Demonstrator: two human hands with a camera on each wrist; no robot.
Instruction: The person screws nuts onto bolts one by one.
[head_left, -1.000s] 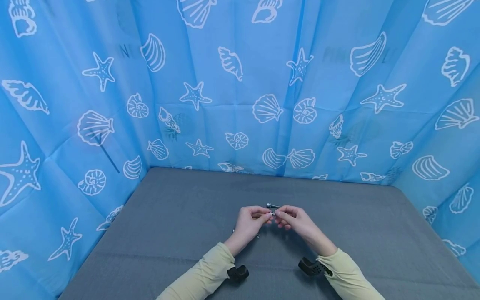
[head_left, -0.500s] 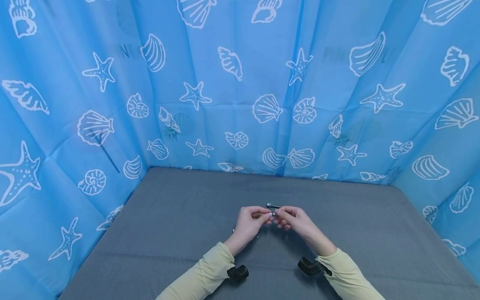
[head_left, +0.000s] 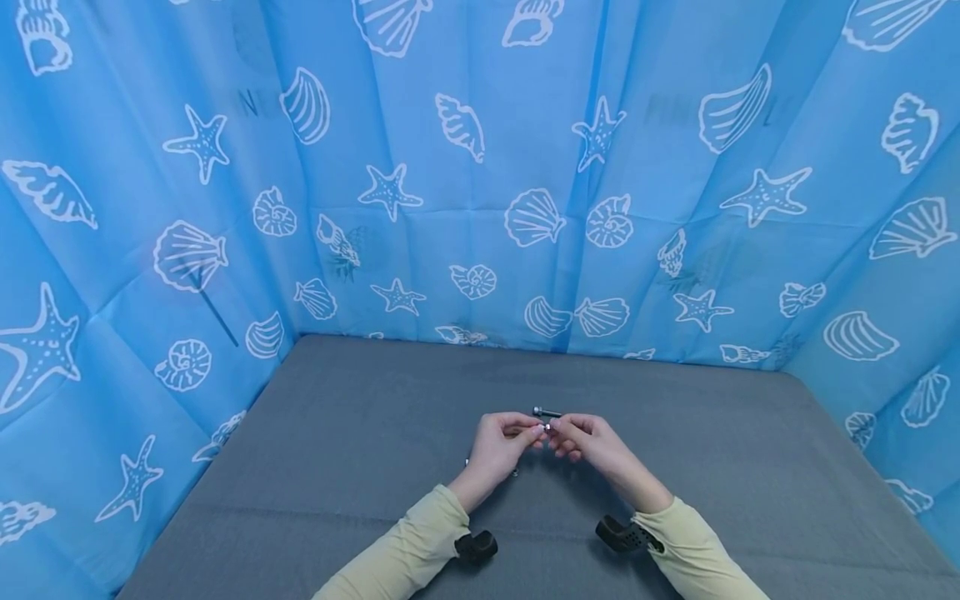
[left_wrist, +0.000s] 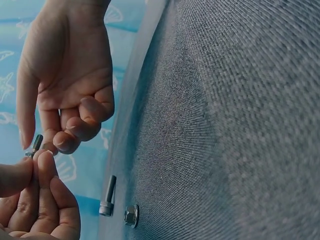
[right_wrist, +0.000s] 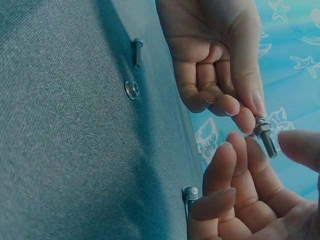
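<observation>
My left hand (head_left: 498, 450) pinches a small metal bolt (right_wrist: 270, 145) between thumb and fingertips, above the table. A nut (right_wrist: 262, 126) sits around this bolt close to those fingertips, and the bare threaded end points toward my right hand (head_left: 596, 446). In the right wrist view, that right thumb (right_wrist: 302, 146) and the right fingers (right_wrist: 256, 155) stand on either side of the bolt's end, with a gap at the thumb. Whether a right fingertip touches the nut is hard to tell. The bolt's head is hidden by the left fingers.
On the grey table (head_left: 375, 400), a bolt with a nut near its head (head_left: 546, 412) lies beyond the hands. A flanged nut (right_wrist: 132, 90) and another bolt (right_wrist: 138, 52) lie near the left wrist. A blue shell-patterned curtain (head_left: 480, 167) hangs behind.
The right thumb and fingertips have shifted very slightly around the held bolt. Both arms and the pieces on the table stay in place.
</observation>
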